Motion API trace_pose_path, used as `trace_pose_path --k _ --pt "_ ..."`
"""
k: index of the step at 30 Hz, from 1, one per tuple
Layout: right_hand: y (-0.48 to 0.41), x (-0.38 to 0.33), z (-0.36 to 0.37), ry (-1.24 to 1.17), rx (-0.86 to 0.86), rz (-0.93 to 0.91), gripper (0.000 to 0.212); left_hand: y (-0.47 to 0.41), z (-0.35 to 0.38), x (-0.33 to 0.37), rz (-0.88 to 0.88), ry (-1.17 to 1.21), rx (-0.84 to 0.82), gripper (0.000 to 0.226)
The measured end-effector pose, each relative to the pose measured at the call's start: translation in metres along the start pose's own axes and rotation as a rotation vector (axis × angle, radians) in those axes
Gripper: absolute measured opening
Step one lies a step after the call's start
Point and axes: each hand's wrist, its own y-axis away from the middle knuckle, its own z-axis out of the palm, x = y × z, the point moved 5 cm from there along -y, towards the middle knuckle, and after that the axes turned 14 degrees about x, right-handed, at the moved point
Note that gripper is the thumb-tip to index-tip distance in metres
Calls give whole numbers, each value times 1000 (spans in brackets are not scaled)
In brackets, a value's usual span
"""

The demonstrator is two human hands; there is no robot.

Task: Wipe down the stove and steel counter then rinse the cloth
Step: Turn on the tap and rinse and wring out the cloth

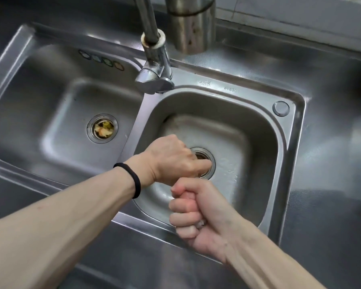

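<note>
The cloth (200, 223) is almost wholly hidden: only a small pale, wet scrap is seen between the curled fingers of the right hand (198, 213). That hand is clenched tightly round it, low over the near side of the right basin (265, 155). The left hand (171, 157) is held just above the right one and close against it, knuckles up and fingers curled down over the drain (204, 153). Whether anything is gripped in it cannot be told. A black band (133, 180) is worn on the left wrist.

No water is seen running from the tap (154, 80), though drops lie on the floor of the right basin. Food scraps are caught in the strainer (102, 128) of the left basin (50, 97). The steel surface (331, 195) is seen all round the sink. The stove is out of view, so the wiping cannot be checked.

The cloth is judged to be at the wringing stage, and the task is taken as nearly finished, with perhaps only a last squeeze left
</note>
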Motion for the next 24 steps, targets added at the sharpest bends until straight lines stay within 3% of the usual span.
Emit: trace_pose_path --k 5,7,10,12,15,20,24 --pt "5 0 -1 -42 -5 -6 43 -1 -2 0 -58 34 100 5" --pt "4 -5 -8 -9 89 -81 38 0 0 -4 -151 -17 83 17" --pt "12 -19 -24 59 245 -280 5 12 8 -18 -472 -44 -126 25" --pt "16 -24 -43 -27 326 -329 23 29 8 -24 -724 62 -75 30" --pt "20 -29 -62 -200 367 -401 28 47 0 -18 -963 215 110 28" --pt "26 -44 -56 -142 330 -645 21 50 0 12 -1011 551 258 34" --pt "37 -66 -57 16 476 -920 16 48 3 23 -992 646 300 43"
